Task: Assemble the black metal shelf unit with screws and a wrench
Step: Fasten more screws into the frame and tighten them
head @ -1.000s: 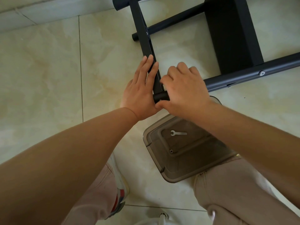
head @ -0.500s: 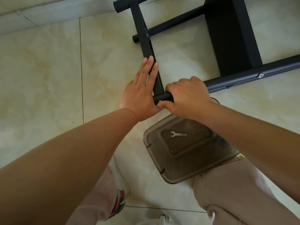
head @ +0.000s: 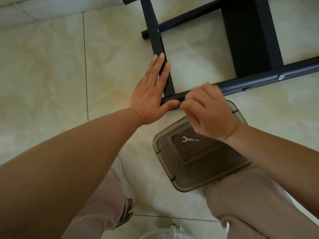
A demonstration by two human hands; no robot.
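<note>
The left hand (head: 151, 94) presses flat, fingers straight, steadying the crossbar (head: 156, 42), so the right hand (head: 205, 111), fingers pinched, apparently starts a screw into the tube (head: 259, 80), with the wrench (head: 189, 139) lying ready nearby.

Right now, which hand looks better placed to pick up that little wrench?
Probably the right hand: it hovers just above the wrench on the lid, while the left hand lies flat, steadying the frame.

Soft, even daylight filled the scene, bright without harsh glare. The glossy cream marble-patterned floor tiles (head: 51, 75) carried only faint shadows. The right hand (head: 208, 112) was motion-blurred at its fingers. Wide-angle distortion bowed the tile seams and stretched the forearms near the edges.
</note>
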